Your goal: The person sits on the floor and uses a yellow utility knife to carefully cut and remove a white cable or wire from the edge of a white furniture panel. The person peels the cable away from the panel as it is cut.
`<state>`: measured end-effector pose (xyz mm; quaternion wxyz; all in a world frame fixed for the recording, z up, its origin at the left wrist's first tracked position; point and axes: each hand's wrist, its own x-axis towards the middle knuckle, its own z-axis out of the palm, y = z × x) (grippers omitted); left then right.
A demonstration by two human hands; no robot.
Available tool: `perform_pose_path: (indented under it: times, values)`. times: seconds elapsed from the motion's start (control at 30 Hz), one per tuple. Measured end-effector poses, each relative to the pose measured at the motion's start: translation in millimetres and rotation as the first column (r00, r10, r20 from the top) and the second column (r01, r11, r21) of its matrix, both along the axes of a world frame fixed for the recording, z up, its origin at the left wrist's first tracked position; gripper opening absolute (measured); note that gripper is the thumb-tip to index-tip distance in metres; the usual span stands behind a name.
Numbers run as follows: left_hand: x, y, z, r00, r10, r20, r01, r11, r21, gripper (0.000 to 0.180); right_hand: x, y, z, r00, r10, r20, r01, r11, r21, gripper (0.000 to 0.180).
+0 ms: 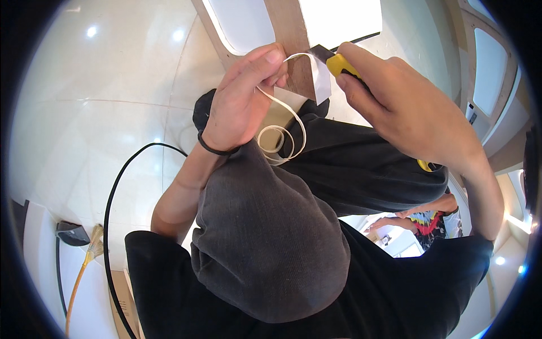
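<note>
My left hand (240, 99) is closed, pinching a thin white cable (302, 121) between thumb and fingers. One short stretch of the cable arcs from the fingertips toward the knife; the rest hangs down into loose loops above my legs. In my right hand (415, 104) is a utility knife (342, 66) with a yellow and black handle and a dark blade extended. The blade's tip is close to the arc of cable, by the edge of a wooden frame (291, 22). Whether blade and cable touch, I cannot tell.
The wooden frame holds white panels (240, 20) in front of me. A black cord (110, 198) curves across the tiled floor (113, 130) on the left, near a broom (95, 246) and a black dustpan (73, 233). Another person's arm (395, 223) shows at the lower right.
</note>
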<state>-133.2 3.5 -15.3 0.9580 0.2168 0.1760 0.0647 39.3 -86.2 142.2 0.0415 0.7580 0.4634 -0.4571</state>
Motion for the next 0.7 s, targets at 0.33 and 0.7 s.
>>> perform_pose_path:
  times: [0.33, 0.7]
  values:
    - [2, -2, 0, 0.999, -0.027, -0.039, 0.029, 0.998, 0.063, 0.03, -2, -8, -17, 1.0, -0.023, 0.016, 0.022, 0.994, 0.104, 0.024]
    - [25, 37, 35, 0.866, -0.298, -0.402, 0.492, 0.65, 0.578, 0.038, -6, -20, -4, 0.993, -0.115, 0.02, 0.109, 0.971, 0.211, 0.017]
